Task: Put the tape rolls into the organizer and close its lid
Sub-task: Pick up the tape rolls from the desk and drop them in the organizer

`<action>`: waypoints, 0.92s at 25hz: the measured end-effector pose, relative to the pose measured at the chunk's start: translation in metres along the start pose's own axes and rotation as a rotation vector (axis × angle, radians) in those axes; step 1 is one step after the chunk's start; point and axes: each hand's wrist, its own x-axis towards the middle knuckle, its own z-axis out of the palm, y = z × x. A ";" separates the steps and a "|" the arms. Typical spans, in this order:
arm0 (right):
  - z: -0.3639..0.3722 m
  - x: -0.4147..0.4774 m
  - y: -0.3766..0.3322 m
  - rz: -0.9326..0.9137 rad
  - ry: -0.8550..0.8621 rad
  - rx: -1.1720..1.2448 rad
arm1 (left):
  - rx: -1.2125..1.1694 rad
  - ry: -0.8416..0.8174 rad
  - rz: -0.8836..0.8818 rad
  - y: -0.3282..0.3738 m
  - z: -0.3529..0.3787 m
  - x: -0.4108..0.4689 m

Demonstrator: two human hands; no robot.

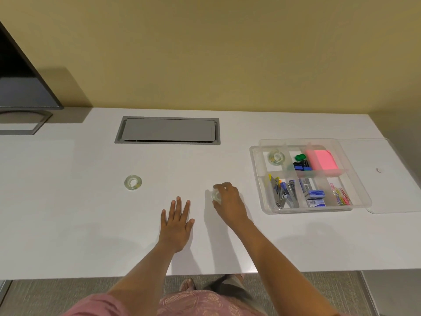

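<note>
One tape roll [133,182] lies flat, hole upward; right hand [228,200] clamps another roll [216,196]; left hand [176,222] rests flat, fingers spread.

Left hand [176,221] flat, palm down, fingers straight and slightly spread, pointing away from body; forearm bare, extended forward. Right hand [229,201] further forward and to right, palm down, fingers [224,187] curled downward, thumb toward left, cupped in grasp; wrist slightly bent, right forearm bare, angled inward. Hands near each other, not touching.
</note>
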 end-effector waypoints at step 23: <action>-0.114 0.110 0.145 0.352 -0.018 -0.288 | -0.014 -0.021 -0.071 0.079 -0.011 0.108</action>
